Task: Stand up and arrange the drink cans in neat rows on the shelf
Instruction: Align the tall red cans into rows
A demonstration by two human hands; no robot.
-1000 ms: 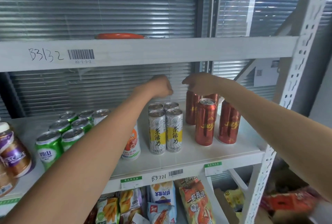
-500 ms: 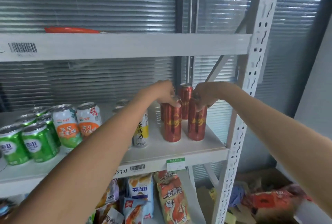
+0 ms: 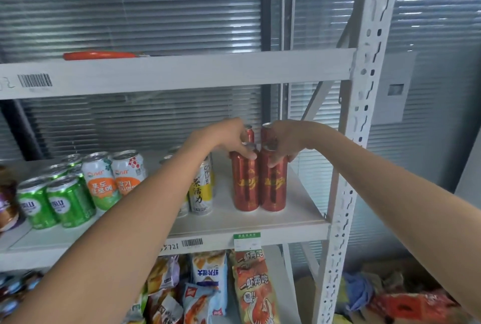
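My left hand (image 3: 229, 139) grips the top of the left front red can (image 3: 245, 183); my right hand (image 3: 282, 141) grips the top of the right front red can (image 3: 273, 184). Both cans stand upright, touching, on the shelf (image 3: 299, 217), two more red cans directly behind.
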